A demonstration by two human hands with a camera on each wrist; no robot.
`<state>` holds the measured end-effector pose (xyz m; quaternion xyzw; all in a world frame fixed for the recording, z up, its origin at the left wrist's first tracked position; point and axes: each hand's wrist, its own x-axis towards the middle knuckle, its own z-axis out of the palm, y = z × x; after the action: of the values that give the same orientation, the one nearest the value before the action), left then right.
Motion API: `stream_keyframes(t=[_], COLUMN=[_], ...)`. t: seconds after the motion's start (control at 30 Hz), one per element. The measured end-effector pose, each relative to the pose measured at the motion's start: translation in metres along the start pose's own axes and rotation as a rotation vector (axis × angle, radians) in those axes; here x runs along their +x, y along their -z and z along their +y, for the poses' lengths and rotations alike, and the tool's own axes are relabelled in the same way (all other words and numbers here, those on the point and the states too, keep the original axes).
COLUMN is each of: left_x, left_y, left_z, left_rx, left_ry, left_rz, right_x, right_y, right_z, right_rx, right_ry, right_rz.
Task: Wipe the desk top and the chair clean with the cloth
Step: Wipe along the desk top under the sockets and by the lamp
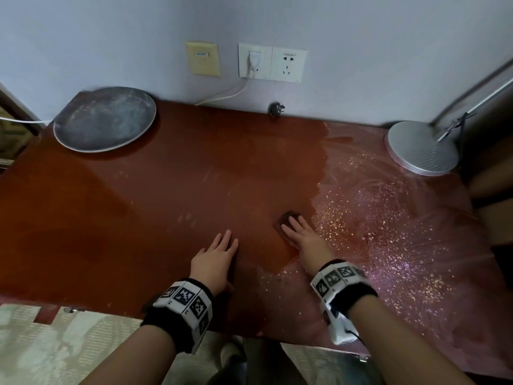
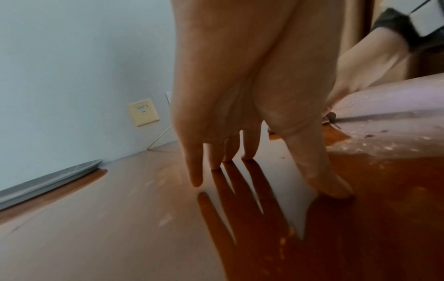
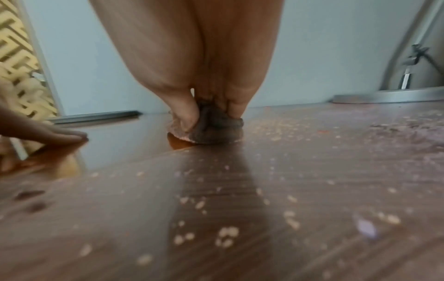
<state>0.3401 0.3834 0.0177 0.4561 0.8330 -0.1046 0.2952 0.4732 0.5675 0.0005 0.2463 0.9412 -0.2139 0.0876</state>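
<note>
The cloth [image 1: 287,220], a small dark wad, is lying on the desk top [image 1: 172,207] under the right hand [image 1: 301,237], right at the line where the clean glossy wood is meeting the dusty, speckled patch. The right hand is pressing it flat with fingers stretched forward; in the right wrist view the thumb and an outer finger are tucking in against the sides of the wad [image 3: 211,129], so the hold is looking like a light pinch under a pressing palm.

Just to that hand's left, the left hand [image 1: 218,257] is resting spread on the wiped wood, fingers straight and apart, tips touching the surface, holding nothing and probably bracing the body.

To the right of the cloth and nearer the desk's front edge, crumbs and a dull film [image 1: 388,240] are covering the surface as far as the lamp base [image 1: 422,147]. Far off to the left a grey plate [image 1: 104,119] is sitting by the wall.

For this step, overlapping strokes from the clean border into the dirty side would likely serve best, keeping the palm flat, gathering crumbs toward one spot instead of scattering them back, and working around the lamp base. The chair is not in view.
</note>
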Motion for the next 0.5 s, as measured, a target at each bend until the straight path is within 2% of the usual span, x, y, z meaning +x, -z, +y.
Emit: stream_keyframes(t=[0.07, 0.17, 0.23, 0.27, 0.3, 0.43, 0.5], left_x=[-0.002, -0.002, -0.002, -0.002, -0.002, -0.009, -0.013], left_y=[-0.003, -0.005, -0.005, -0.005, -0.005, -0.006, -0.008], left_z=[-0.002, -0.003, -0.002, -0.002, -0.002, -0.002, -0.002], left_rx=[-0.014, -0.014, -0.013, -0.014, -0.013, 0.014, 0.029], left_ry=[-0.002, -0.012, -0.014, -0.012, -0.011, -0.017, -0.016], left_rz=[0.011, 0.042, 0.045, 0.043, 0.037, -0.009, -0.014], right_x=[-0.013, -0.048, -0.058, -0.056, -0.049, -0.026, -0.032], right_y=[-0.013, -0.048, -0.060, -0.057, -0.048, -0.013, -0.015], right_z=[-0.020, -0.050, -0.053, -0.049, -0.043, -0.010, -0.019], right_rx=[-0.008, -0.086, -0.130, -0.078, -0.002, 0.004, 0.005], right_ry=[0.059, 0.333, 0.375, 0.396, 0.385, 0.112, 0.070], right_rz=[0.005, -0.061, -0.111, -0.097, -0.050, 0.010, -0.004])
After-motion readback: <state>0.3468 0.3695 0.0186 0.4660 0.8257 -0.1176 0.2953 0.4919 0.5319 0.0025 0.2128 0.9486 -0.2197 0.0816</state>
